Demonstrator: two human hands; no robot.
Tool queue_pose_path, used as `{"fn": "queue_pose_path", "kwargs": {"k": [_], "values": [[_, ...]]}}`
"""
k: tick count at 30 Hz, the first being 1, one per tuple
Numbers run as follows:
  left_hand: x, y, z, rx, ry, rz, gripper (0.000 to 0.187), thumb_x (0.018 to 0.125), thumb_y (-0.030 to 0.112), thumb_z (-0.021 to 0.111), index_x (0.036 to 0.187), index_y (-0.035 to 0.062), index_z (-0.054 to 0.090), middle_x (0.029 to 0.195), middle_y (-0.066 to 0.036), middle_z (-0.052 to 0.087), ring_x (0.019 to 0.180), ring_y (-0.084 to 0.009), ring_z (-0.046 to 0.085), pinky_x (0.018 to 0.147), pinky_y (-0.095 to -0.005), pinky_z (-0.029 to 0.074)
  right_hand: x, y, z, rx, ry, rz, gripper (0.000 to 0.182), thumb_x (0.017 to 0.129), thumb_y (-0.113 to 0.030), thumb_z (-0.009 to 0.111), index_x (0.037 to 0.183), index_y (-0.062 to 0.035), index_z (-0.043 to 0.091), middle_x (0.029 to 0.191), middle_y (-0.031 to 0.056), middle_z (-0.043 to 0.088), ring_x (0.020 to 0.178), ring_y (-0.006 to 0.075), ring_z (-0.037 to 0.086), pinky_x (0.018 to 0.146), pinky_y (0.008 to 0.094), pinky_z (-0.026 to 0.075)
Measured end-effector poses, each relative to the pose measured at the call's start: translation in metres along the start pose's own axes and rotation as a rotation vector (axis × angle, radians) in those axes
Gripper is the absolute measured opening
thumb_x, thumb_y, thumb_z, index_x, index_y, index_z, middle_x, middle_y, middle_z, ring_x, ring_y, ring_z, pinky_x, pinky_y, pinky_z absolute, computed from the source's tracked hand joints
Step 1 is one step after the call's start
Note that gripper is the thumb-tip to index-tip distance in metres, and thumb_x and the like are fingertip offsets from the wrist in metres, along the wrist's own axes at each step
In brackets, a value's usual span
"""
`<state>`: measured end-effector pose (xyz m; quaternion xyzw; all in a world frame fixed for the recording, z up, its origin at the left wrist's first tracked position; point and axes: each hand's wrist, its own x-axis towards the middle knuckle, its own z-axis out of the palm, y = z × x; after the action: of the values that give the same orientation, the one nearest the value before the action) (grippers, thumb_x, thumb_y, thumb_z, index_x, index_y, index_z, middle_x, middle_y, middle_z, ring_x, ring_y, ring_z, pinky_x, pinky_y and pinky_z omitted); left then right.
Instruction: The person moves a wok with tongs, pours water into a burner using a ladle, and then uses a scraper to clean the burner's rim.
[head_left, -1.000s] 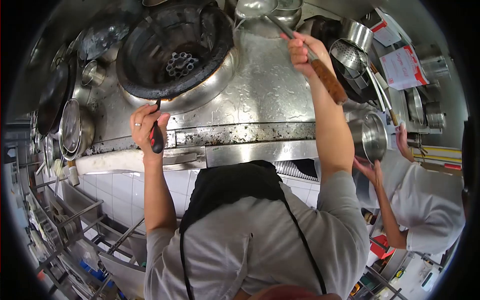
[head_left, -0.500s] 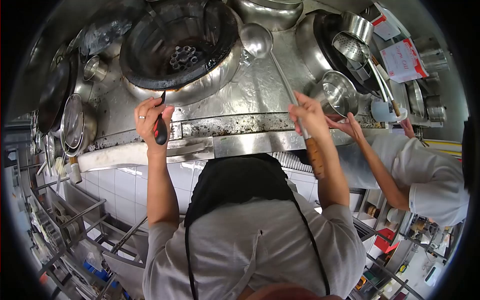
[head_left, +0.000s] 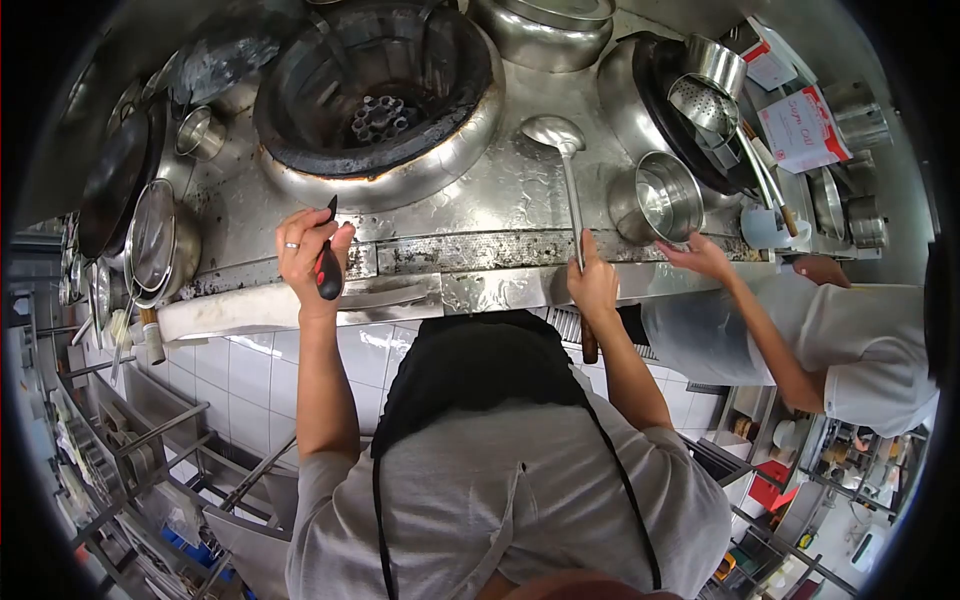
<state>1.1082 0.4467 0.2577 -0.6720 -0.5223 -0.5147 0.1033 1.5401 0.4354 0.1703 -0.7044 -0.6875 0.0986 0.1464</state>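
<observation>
My left hand (head_left: 305,255) is closed around a small tool with a black-and-red handle (head_left: 328,278); its dark narrow end points up past my fingers, and I cannot make out its kind. This hand is above the counter's front edge, in front of the wok burner (head_left: 380,178). My right hand (head_left: 595,287) grips a long metal ladle (head_left: 573,192) by its shaft, just above the wooden handle end. The ladle's bowl points away from me, over or on the wet steel counter (head_left: 510,195), right of the burner.
A co-worker's hand (head_left: 702,257) touches or nearly touches a steel pot (head_left: 668,195) on the right. Beyond stand a second burner (head_left: 625,95), a perforated skimmer (head_left: 703,107) and a cardboard box (head_left: 800,130). Strainers (head_left: 152,240) and a dark wok (head_left: 118,185) stand left.
My right hand has moved left and down with the ladle, whose bowl is now lower and further right. My left hand has shifted slightly right. The co-worker's steel pot is tipped differently.
</observation>
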Motion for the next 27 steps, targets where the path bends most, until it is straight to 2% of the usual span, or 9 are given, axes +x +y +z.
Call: {"fn": "queue_pose_path", "kwargs": {"k": [8,9,12,16,20,23,24,26,27], "values": [[-0.002,-0.002,0.003,-0.034,-0.004,0.03,0.023,0.076,0.017,0.088,0.085,0.0047,0.071,0.099,-0.007,0.072,0.097,-0.0314,0.067,0.085,-0.0413,0.055,0.004,0.019,0.015,-0.164,-0.074,-0.014,0.074,0.092,-0.023,0.07,0.157,-0.0102,0.036,0.101,0.0294,0.065,0.079,0.0462,0.07,0.071,0.0516,0.058],[-0.005,-0.001,0.001,-0.045,-0.024,0.003,0.016,0.082,0.012,0.084,0.087,0.004,0.072,0.101,-0.009,0.072,0.102,-0.0313,0.067,0.091,-0.0418,0.052,0.005,0.012,0.01,-0.181,-0.107,0.0,0.074,0.092,-0.021,0.07,0.156,-0.0081,0.036,0.099,0.0288,0.065,0.081,0.045,0.07,0.072,0.0508,0.058],[-0.008,0.005,-0.001,-0.049,-0.017,-0.024,0.015,0.082,0.011,0.084,0.088,0.0041,0.072,0.102,-0.009,0.072,0.103,-0.0314,0.067,0.091,-0.0418,0.052,0.009,0.01,0.01,-0.19,-0.15,0.029,0.074,0.091,-0.019,0.069,0.155,-0.0037,0.036,0.101,0.029,0.065,0.08,0.0443,0.07,0.073,0.0505,0.058],[-0.018,0.012,-0.006,0.051,-0.044,-0.081,0.013,0.085,0.012,0.081,0.09,0.0042,0.073,0.103,-0.009,0.072,0.105,-0.0315,0.066,0.093,-0.042,0.052,0.028,0.009,0.003,-0.255,-0.183,-0.02,0.07,0.092,-0.02,0.067,0.153,0.001,0.04,0.105,0.0269,0.067,0.088,0.0416,0.071,0.074,0.0483,0.059],[-0.016,0.03,-0.002,0.136,-0.11,-0.083,0.016,0.087,0.012,0.078,0.099,0.0039,0.073,0.105,-0.01,0.072,0.107,-0.0331,0.066,0.094,-0.0432,0.051,0.051,-0.011,-0.02,-0.192,-0.149,-0.11,0.053,0.091,-0.021,0.069,0.139,-0.0016,0.057,0.106,0.0234,0.068,0.092,0.0393,0.07,0.077,0.048,0.059],[-0.008,0.047,0.014,0.141,-0.179,-0.03,0.029,0.087,0.014,0.079,0.113,0.0045,0.07,0.11,-0.013,0.07,0.106,-0.0341,0.065,0.096,-0.0447,0.05,0.062,-0.04,-0.032,0.333,-0.123,-0.179,0.036,0.091,-0.024,0.073,0.121,-0.003,0.072,0.1,0.0231,0.074,0.083,0.0373,0.072,0.074,0.043,0.057],[-0.004,0.053,0.019,0.127,-0.206,-0.015,0.032,0.087,0.015,0.079,0.116,0.0047,0.07,0.111,-0.013,0.07,0.106,-0.0342,0.064,0.096,-0.0449,0.049,0.064,-0.058,-0.047,0.546,-0.268,-0.124,0.036,0.094,-0.027,0.072,0.121,-0.0032,0.073,0.098,0.0212,0.075,0.08,0.0301,0.073,0.073,0.0385,0.057],[0.006,0.064,0.032,0.132,-0.332,0.049,0.052,0.084,0.013,0.081,0.133,0.0078,0.064,0.122,-0.015,0.066,0.113,-0.0342,0.06,0.097,-0.0449,0.048,0.061,-0.089,-0.053,0.984,-0.568,-0.092,0.038,0.103,-0.039,0.063,0.123,-0.0076,0.071,0.094,0.0035,0.072,0.081,0.0102,0.066,0.069,0.0273,0.055],[0.009,0.069,0.041,0.12,-0.382,0.072,0.06,0.083,0.015,0.082,0.138,0.0105,0.06,0.128,-0.014,0.062,0.117,-0.034,0.058,0.098,-0.0459,0.046,0.055,-0.107,-0.057,1.135,-0.655,-0.109,0.04,0.105,-0.043,0.058,0.123,-0.0085,0.067,0.095,-0.0004,0.069,0.083,0.0075,0.064,0.067,0.0246,0.054]]}}
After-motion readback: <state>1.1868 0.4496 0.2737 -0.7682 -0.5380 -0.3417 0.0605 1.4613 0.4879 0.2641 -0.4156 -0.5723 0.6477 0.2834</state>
